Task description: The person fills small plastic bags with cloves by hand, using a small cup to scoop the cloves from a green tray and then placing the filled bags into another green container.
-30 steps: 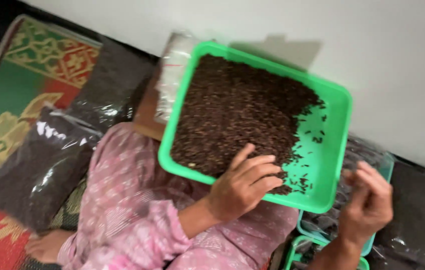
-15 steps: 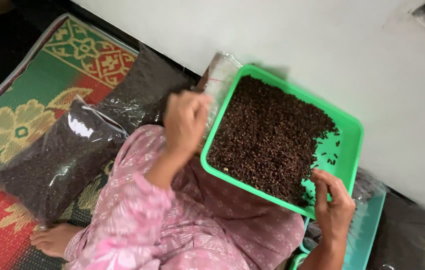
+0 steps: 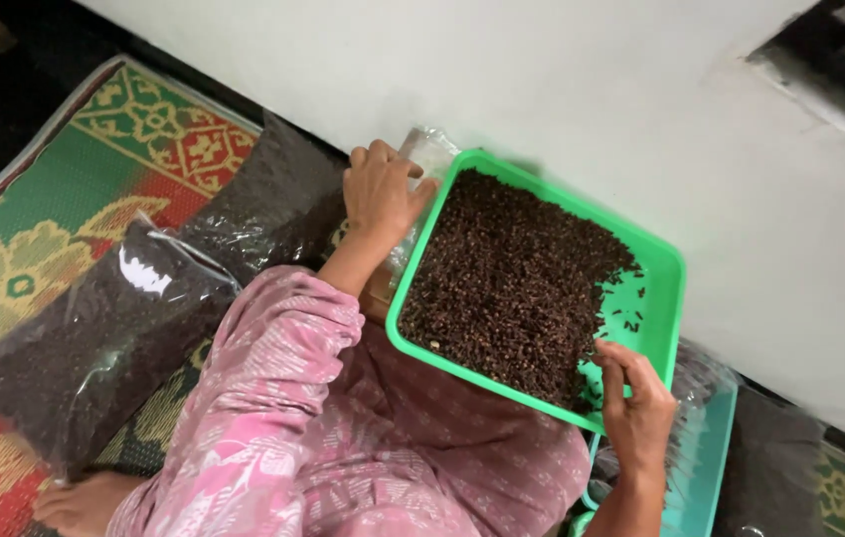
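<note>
Here, left hand (image 3: 380, 194) and right hand (image 3: 638, 405) (fingers curled) on green tray (image 3: 663, 310).

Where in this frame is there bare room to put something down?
Inside the green tray, only the right corner is thinly scattered; the dark spices fill the rest. The patterned mat lies bare left of the filled bags. It is crowded around the left hand and right hand.
</note>
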